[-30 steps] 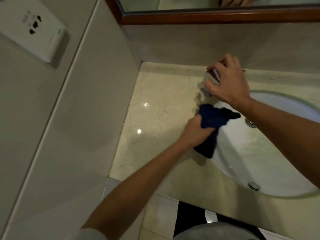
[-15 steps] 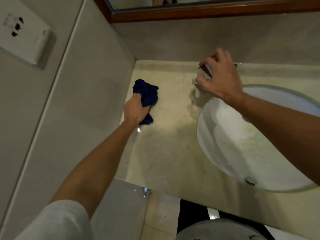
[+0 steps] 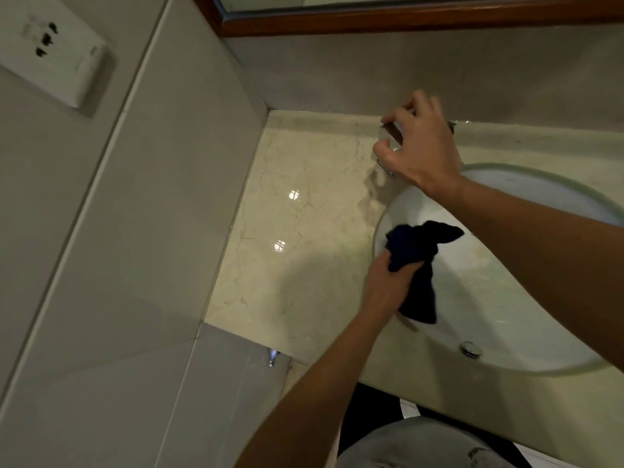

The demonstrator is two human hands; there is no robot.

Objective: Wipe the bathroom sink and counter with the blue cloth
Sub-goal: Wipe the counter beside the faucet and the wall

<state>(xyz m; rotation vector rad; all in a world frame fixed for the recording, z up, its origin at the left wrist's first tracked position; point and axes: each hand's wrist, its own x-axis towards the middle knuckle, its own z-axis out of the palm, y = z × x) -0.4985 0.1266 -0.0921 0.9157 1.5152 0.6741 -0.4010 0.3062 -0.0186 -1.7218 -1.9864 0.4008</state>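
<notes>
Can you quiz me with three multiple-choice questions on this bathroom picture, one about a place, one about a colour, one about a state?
1. Where is the blue cloth?
A. at the sink's left rim
B. on the floor
C. on the mirror frame

2. What colour is the mirror frame?
A. white
B. reddish brown
C. black

3. What is the right hand doing?
A. hanging idle
B. pressing the wall socket
C. gripping the chrome faucet fitting

Answers: 1 A, the left hand holds it bunched over the sink edge. 2 B, the wood looks reddish brown. 3 C, its fingers curl round the metal.
</notes>
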